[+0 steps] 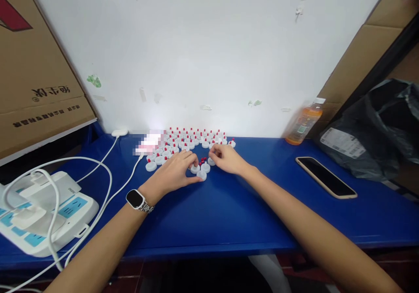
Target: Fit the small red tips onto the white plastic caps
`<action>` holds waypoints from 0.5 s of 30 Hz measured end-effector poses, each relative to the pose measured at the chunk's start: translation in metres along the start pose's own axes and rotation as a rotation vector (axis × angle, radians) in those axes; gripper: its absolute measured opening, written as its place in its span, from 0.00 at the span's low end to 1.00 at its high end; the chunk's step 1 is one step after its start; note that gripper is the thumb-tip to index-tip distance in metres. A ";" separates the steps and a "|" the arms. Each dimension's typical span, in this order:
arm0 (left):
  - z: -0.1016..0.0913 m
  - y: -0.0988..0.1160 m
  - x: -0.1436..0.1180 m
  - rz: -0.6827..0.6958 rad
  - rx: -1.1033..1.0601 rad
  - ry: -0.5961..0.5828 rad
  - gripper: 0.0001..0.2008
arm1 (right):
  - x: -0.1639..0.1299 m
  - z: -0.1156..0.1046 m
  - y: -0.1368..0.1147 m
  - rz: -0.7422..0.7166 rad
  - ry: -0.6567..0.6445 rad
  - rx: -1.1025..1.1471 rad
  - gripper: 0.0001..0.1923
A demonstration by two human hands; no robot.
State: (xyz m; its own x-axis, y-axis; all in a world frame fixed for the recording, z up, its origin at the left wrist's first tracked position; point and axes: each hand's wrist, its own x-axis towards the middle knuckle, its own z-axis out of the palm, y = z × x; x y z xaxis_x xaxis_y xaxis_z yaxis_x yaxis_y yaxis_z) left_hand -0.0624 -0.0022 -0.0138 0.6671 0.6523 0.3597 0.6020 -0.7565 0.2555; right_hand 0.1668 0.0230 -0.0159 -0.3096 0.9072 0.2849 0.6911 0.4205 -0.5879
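My left hand (pixel 178 168) arches over the near white plastic caps, its thumb stretched against the front white cap (pixel 201 176) and its fingers bent behind it. Another white nozzle cap (pixel 205 167) stands just beside that one. My right hand (pixel 225 157) is closed in a pinch next to a white cap (pixel 211 162); whatever lies between its fingertips is hidden. Between the two hands is a small cluster of loose red tips (pixel 203 160). Behind them spread many white caps with red tips (pixel 180 142), upright on the blue table (pixel 209 218).
On the left, a white power strip (pixel 65 214) trails cables. A pixelated lit device (pixel 149 144) is by the caps. To the right are a phone (pixel 325 177), an orange drink bottle (pixel 304 122) and a dark plastic bag (pixel 369 127). A white wall (pixel 209 57) borders the back.
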 end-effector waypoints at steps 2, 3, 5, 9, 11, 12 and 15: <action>0.005 0.000 0.001 0.015 0.036 0.019 0.14 | -0.006 0.003 -0.003 -0.013 0.018 0.055 0.07; 0.006 0.000 0.001 0.018 0.040 0.029 0.14 | -0.008 0.004 -0.004 -0.015 0.022 0.083 0.08; 0.005 0.000 0.001 0.014 0.025 0.040 0.15 | -0.007 0.002 -0.006 -0.001 0.023 0.122 0.09; -0.002 0.000 0.001 -0.025 -0.006 0.093 0.15 | 0.015 -0.005 -0.001 0.031 0.098 -0.009 0.12; -0.006 0.000 0.001 -0.041 0.007 0.133 0.13 | 0.034 -0.007 0.001 0.051 0.115 -0.166 0.11; -0.007 -0.001 0.001 -0.046 0.016 0.144 0.11 | 0.045 -0.007 0.001 0.060 0.104 -0.256 0.11; -0.008 -0.002 0.001 -0.048 0.033 0.144 0.09 | 0.070 -0.003 -0.003 0.034 0.055 -0.478 0.09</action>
State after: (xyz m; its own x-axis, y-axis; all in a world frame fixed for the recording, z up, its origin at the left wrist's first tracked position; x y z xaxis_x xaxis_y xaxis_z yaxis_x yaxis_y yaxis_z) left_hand -0.0665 0.0000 -0.0071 0.5691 0.6724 0.4734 0.6472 -0.7214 0.2465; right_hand 0.1450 0.0848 0.0077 -0.2556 0.9128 0.3185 0.9269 0.3250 -0.1875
